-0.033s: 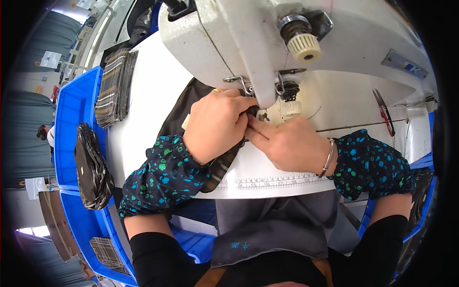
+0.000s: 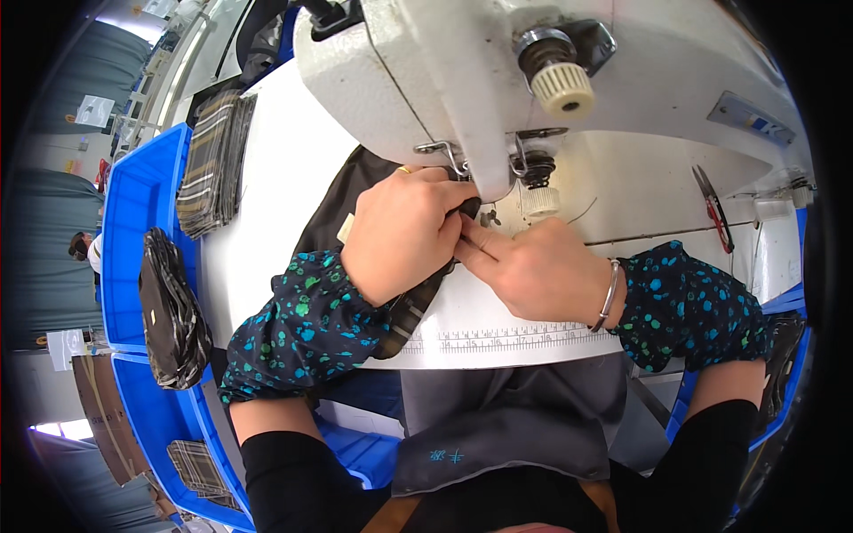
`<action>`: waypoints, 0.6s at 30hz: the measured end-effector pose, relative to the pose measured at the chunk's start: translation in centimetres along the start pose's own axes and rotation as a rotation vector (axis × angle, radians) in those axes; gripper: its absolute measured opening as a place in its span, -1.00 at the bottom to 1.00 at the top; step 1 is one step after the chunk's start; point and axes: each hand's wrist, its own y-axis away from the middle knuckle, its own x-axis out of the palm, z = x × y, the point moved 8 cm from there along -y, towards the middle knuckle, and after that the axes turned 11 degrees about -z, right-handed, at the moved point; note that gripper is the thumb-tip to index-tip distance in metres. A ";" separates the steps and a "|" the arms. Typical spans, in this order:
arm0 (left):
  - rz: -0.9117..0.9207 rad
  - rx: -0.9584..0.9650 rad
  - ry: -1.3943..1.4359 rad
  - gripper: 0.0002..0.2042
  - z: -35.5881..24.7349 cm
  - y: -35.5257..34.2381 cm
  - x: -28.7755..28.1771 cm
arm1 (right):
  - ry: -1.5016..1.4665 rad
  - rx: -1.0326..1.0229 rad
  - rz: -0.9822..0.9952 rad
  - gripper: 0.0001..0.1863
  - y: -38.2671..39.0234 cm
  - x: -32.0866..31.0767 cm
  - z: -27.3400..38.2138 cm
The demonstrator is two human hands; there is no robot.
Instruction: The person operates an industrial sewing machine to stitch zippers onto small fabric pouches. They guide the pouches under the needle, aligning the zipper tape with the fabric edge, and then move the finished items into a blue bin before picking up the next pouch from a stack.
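Observation:
A dark fabric piece with a plaid part along its near end lies on the white sewing table, partly under my left arm. My left hand presses down on it, fingers closed at its right edge beside the sewing machine's needle area. My right hand, with a bracelet at the wrist, pinches the same edge with thumb and forefinger, touching the left fingertips. The needle and the cloth beneath my fingers are hidden. A pale label shows beside the left hand.
Thread snips lie right of the machine. Stacked plaid pieces sit at the table's left edge, above a bundle of dark pieces. Blue bins stand to the left; one holds plaid pieces. A ruler strip runs along the near edge.

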 end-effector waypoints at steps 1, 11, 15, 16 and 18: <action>0.026 -0.002 -0.016 -0.74 -0.1 -0.1 0.2 | -0.010 0.007 0.010 -0.55 0.1 0.1 0.0; 0.007 0.095 -0.131 -0.81 -0.7 0.2 0.1 | -0.013 0.018 0.025 -0.69 0.1 0.3 0.2; 0.079 0.045 -0.023 -0.81 -0.4 0.1 -0.3 | 0.000 -0.008 0.028 -0.76 0.0 0.3 0.2; 0.089 0.055 -0.003 -0.80 -0.4 0.0 -0.4 | 0.004 -0.013 0.039 -0.76 0.1 0.3 0.2; 0.104 0.065 0.027 -0.78 -0.5 -0.1 -0.3 | 0.006 -0.015 0.030 -0.77 0.2 0.2 0.2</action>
